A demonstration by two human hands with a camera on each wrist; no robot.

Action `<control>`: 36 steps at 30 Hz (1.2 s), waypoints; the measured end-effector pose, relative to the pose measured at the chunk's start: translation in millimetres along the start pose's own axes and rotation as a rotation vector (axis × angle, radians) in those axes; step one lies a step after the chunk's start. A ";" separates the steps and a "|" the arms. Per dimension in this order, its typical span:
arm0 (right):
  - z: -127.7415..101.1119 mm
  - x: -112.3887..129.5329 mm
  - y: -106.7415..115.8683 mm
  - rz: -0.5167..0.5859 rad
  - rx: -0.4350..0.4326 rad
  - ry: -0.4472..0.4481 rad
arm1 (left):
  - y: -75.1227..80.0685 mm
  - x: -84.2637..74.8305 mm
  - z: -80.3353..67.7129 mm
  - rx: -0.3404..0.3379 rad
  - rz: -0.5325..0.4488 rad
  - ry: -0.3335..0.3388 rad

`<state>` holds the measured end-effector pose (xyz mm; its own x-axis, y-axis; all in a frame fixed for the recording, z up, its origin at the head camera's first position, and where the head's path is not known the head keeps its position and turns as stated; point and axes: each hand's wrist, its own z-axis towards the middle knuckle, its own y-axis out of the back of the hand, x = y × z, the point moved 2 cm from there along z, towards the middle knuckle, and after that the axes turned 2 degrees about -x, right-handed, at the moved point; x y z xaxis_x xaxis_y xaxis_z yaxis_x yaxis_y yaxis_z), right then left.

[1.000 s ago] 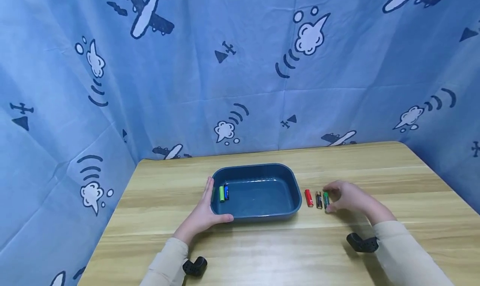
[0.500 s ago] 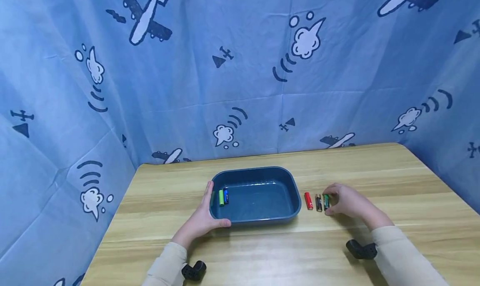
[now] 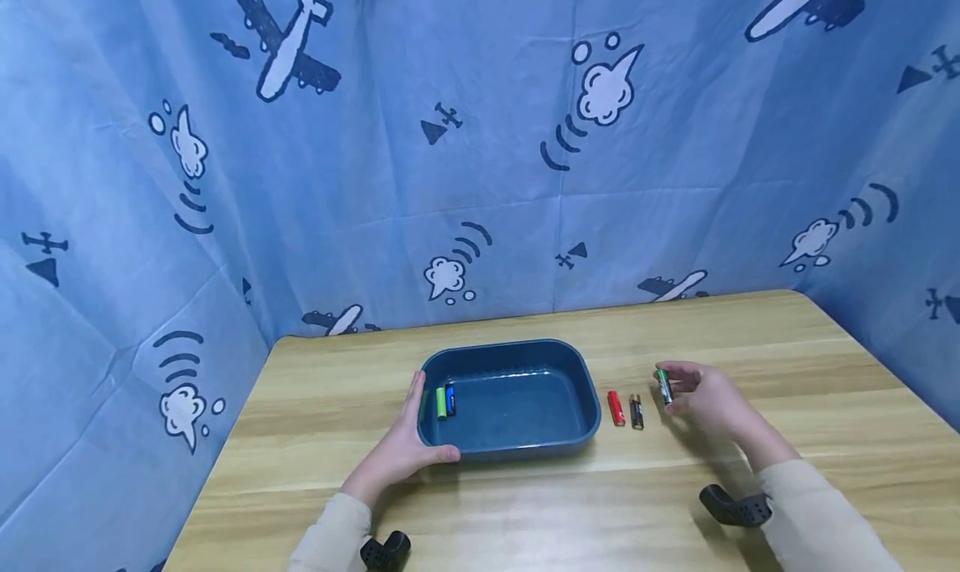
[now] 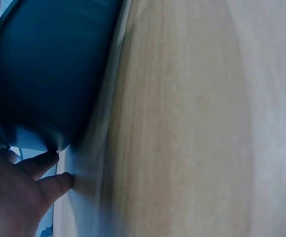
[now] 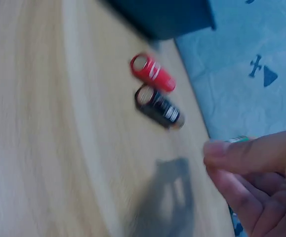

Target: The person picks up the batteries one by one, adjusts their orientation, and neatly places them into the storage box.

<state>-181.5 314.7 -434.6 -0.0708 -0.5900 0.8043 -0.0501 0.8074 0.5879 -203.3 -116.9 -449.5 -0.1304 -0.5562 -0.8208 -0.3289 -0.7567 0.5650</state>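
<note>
A dark blue tray (image 3: pixel 581 422) stands mid-table with a light green battery (image 3: pixel 441 403) and a blue battery (image 3: pixel 450 398) at its left end. My left hand (image 3: pixel 408 440) rests against the tray's left wall (image 4: pixel 44 84), thumb on the front rim. My right hand (image 3: pixel 693 393) pinches a green battery (image 3: pixel 663 385) lifted just above the table; only its tip (image 5: pixel 237 140) shows in the right wrist view. A red battery (image 3: pixel 616 407) (image 5: pixel 152 73) and a black battery (image 3: pixel 636 411) (image 5: pixel 158 106) lie side by side on the wood right of the tray.
The wooden table (image 3: pixel 525 505) is walled by a blue cloth (image 3: pixel 480 138) printed with planes at the back and both sides. Black wrist mounts (image 3: pixel 738 507) sit on both sleeves near the front edge.
My right hand closed on the green battery beside the black one and lifted it off the table, slightly right and back. The left hand stayed on the tray.
</note>
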 end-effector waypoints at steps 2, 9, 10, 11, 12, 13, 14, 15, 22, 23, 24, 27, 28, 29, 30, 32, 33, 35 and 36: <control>1.6 3.3 2.2 0.092 -0.029 -0.017 | -0.5 -0.9 0.5 0.000 0.001 -0.008; 3.3 24.6 4.7 0.243 -0.037 -0.060 | -3.5 -1.7 1.0 0.013 0.013 -0.022; 3.8 28.4 4.8 0.250 -0.036 -0.060 | -3.6 -1.6 0.8 0.014 0.010 -0.019; 4.6 31.9 5.0 0.257 -0.034 -0.053 | -3.2 -1.1 0.8 0.016 0.002 -0.018; 5.5 35.2 4.9 0.256 -0.034 -0.053 | -2.8 -1.0 0.4 0.019 -0.011 -0.013; 6.5 38.0 4.5 0.258 -0.034 -0.046 | -2.3 -0.8 0.1 0.023 -0.025 -0.007; 7.4 40.7 4.1 0.256 -0.034 -0.040 | -1.7 -0.3 -0.1 0.027 -0.039 -0.002; 8.3 43.1 3.7 0.255 -0.032 -0.035 | -1.0 0.1 -0.2 0.031 -0.050 0.001; 15.5 54.5 -0.4 0.315 0.015 -0.025 | 2.7 0.4 1.4 0.056 -0.065 0.024; 16.7 56.3 -0.9 0.325 0.020 -0.022 | 3.2 0.6 2.1 0.057 -0.064 0.025; 18.0 58.0 -1.5 0.333 0.024 -0.020 | 3.5 0.9 2.6 0.059 -0.064 0.026; 21.6 64.0 -4.1 0.348 0.040 -0.012 | 4.2 2.0 3.6 0.066 -0.065 0.028; 22.8 65.9 -5.1 0.347 0.043 -0.013 | 4.4 2.4 3.6 0.070 -0.062 0.027; 23.8 68.0 -6.2 0.349 0.048 -0.014 | 4.4 2.8 3.6 0.073 -0.061 0.026; 25.0 70.0 -7.6 0.348 0.052 -0.016 | 4.4 3.1 3.4 0.077 -0.061 0.027; 27.5 74.2 -10.3 0.350 0.060 -0.024 | 4.3 3.5 3.0 0.081 -0.065 0.028; 29.0 76.3 -11.7 0.353 0.063 -0.027 | 4.2 3.5 2.8 0.083 -0.068 0.030; 32.0 80.7 -14.3 0.345 0.064 -0.029 | 4.4 3.0 2.8 0.084 -0.079 0.033; 33.5 83.3 -15.6 0.346 0.067 -0.027 | 4.6 2.6 2.8 0.084 -0.083 0.036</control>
<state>-220.0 253.0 -379.7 -0.1217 -0.2820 0.9517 -0.0835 0.9583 0.2733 -207.7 -120.8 -449.2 -0.0666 -0.5061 -0.8599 -0.4145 -0.7699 0.4852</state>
